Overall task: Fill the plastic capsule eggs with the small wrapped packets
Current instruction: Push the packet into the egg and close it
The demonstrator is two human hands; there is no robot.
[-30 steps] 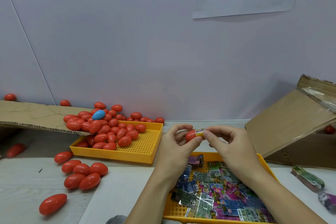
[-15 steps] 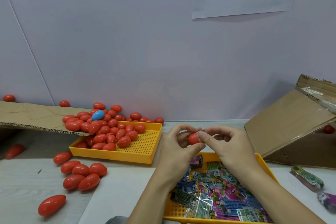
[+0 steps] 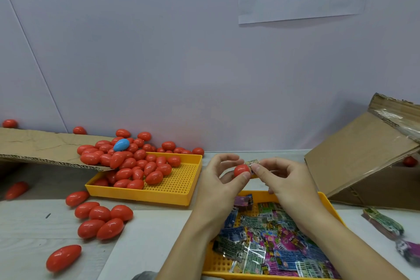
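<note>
While left hand (image 3: 218, 179) grips red half-egg (image 3: 241, 170), opening rightward | right hand (image 3: 284, 179) pinches packet (image 3: 252, 163) at it

Two bare forearms and hands, no sleeves.

The left hand (image 3: 218, 179) and the right hand (image 3: 288, 179) are both bare: no gloves, no rings, no watch or band at the wrists. Forearms are uncovered up to the bottom edge of the pic, so no sleeve is seen. Fingernails are short and plain, w/o polish. A small grey bit shows at the bottom edge betw. the arms; maybe clothing, cannot tell.
</note>
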